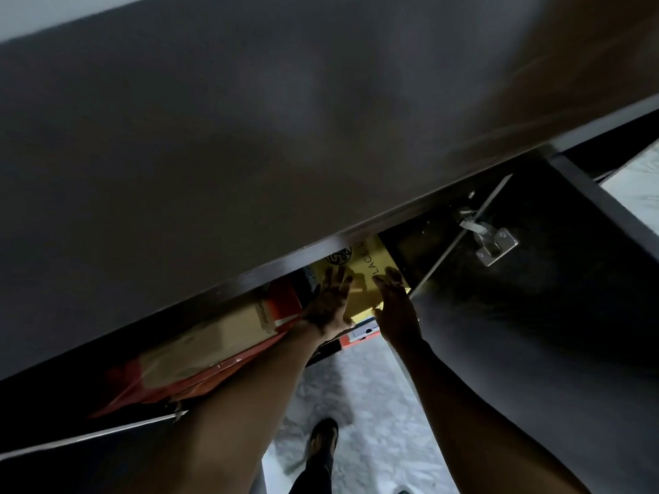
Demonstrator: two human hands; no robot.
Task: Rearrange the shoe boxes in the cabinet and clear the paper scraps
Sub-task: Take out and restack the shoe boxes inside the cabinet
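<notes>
A yellow shoe box (367, 269) with black lettering lies inside the cabinet, just under the dark countertop (249, 137). My left hand (330, 301) lies flat on the box's lid with fingers spread. My right hand (392, 304) presses against the box's right front corner, fingers extended along its edge. To the left lies an orange and tan shoe box (221, 344), partly under my left forearm. A white and orange box edge (360, 335) shows beneath the yellow one. No paper scraps are visible.
The right cabinet door (535, 279) stands open, its metal hinge (494, 244) showing. The left door's edge (89, 436) runs along the bottom left. Pale marble floor (367, 404) lies below, with my sandalled foot (322, 440) on it.
</notes>
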